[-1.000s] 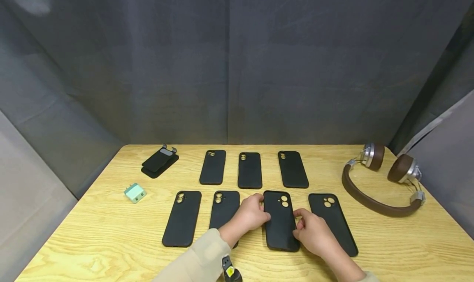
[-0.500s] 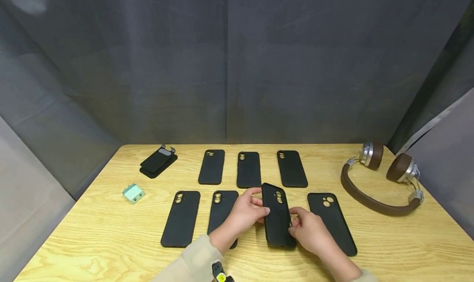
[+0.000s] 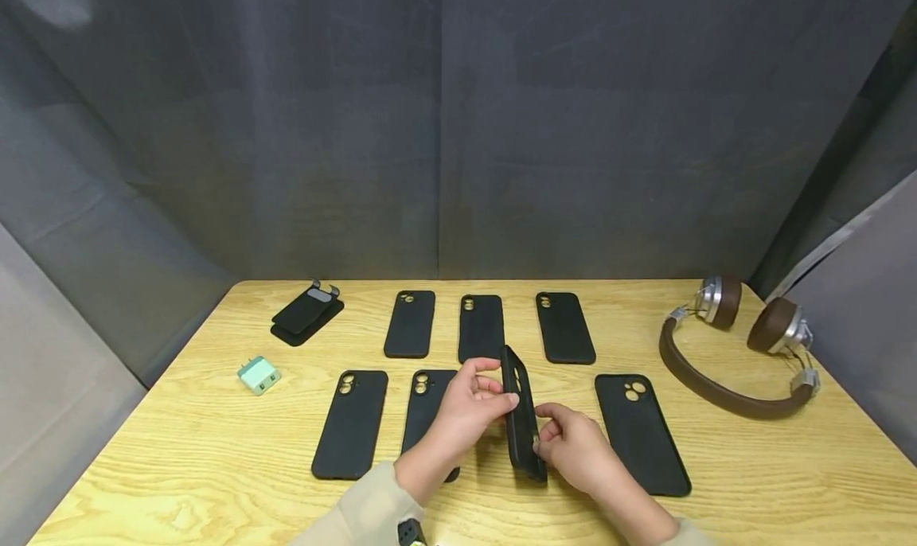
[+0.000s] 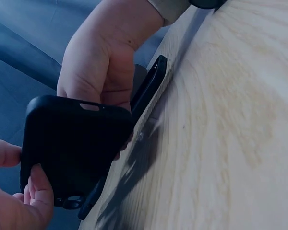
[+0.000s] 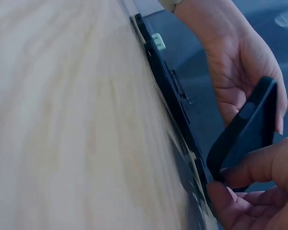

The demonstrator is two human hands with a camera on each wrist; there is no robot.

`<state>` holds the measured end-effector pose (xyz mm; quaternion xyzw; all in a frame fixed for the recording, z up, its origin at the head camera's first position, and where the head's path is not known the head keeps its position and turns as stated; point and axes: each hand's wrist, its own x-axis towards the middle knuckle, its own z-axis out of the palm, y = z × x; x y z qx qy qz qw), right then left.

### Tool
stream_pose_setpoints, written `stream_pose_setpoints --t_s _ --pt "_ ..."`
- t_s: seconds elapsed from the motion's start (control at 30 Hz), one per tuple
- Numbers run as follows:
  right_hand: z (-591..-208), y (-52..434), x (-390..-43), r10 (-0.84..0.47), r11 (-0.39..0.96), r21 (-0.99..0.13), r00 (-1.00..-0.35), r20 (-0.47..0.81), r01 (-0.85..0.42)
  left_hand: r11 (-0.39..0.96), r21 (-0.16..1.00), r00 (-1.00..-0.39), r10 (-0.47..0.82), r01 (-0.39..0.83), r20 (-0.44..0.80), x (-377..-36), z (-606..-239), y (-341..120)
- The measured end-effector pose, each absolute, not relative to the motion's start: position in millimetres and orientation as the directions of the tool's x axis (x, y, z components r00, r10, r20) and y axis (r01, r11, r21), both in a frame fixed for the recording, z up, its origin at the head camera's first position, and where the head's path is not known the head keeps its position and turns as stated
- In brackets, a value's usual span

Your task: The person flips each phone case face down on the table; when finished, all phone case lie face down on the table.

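Note:
A black phone case (image 3: 523, 427) stands tilted steeply, almost edge-on in the head view, with its camera cutouts toward the far end. My left hand (image 3: 462, 407) pinches its upper left edge between thumb and fingers. Lower down, the right hand (image 3: 575, 448) grips the opposite side. The left wrist view shows a face of the phone case (image 4: 72, 143) and the slot in its bottom end. Whether the case's lower end touches the table is unclear. A flat black case (image 3: 423, 411) lies partly hidden under the left forearm; another case (image 3: 643, 434) lies right of the right hand.
On the wooden table (image 3: 215, 450) lie more black phone cases (image 3: 349, 424), including a back row (image 3: 411, 323). A black folding stand (image 3: 308, 313) and mint charger (image 3: 259, 375) sit at left. Brown headphones (image 3: 723, 391) lie at right. A grey curtain (image 3: 430, 132) hangs behind.
The held case was lying nearly flat between both hands; it has been raised and turned up onto its side. Both hands have shifted a little left with it.

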<state>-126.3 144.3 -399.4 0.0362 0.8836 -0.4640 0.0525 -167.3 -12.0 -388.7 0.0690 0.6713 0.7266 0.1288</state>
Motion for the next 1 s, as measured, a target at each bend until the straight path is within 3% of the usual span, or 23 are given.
stream_pose_setpoints --t_s 0.47,1.0 --pt "-411.3 126.4 -119.7 -0.137 0.517 -0.854 -0.980 -0.141 0.051 -0.052 0.988 -0.948 0.293 -0.143 -0.122 -160.8 -392.8 -20.5" --pt "-412.7 122.9 -123.4 -0.148 0.570 -0.822 -0.983 -0.108 0.004 -0.066 0.981 -0.939 0.307 -0.182 -0.154 -161.6 -392.8 -13.6"
